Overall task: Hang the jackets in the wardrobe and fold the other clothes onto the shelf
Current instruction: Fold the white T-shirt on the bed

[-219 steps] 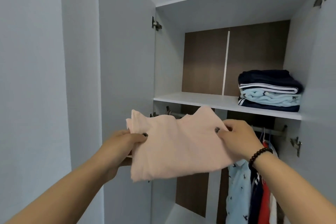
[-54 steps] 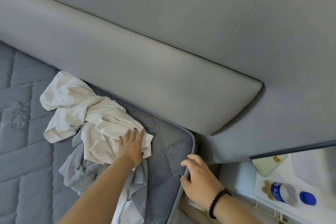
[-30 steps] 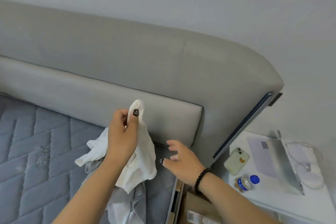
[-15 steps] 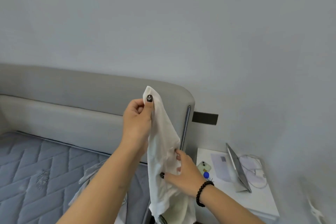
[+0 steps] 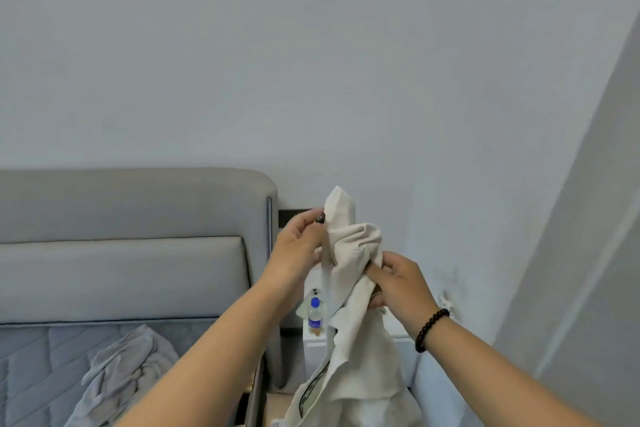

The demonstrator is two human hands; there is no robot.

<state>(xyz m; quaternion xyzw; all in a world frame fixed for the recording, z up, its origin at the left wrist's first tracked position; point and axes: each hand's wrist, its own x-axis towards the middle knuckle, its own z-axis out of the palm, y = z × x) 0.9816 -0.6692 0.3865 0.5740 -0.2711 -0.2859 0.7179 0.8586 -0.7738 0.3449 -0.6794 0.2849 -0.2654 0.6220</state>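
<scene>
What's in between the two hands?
In the head view, the bunched-up white garment fills the gap: the left hand pinches its top, the right hand grips it lower down.

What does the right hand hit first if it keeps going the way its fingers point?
The cream garment: the right hand points up-left into its bunched folds, already touching them. Past the cloth sits the left hand, though depth is unclear.

Soft, even, cool-toned light, faint shadows, slight softness throughout, and wide-angle bending toward the edges.
</scene>
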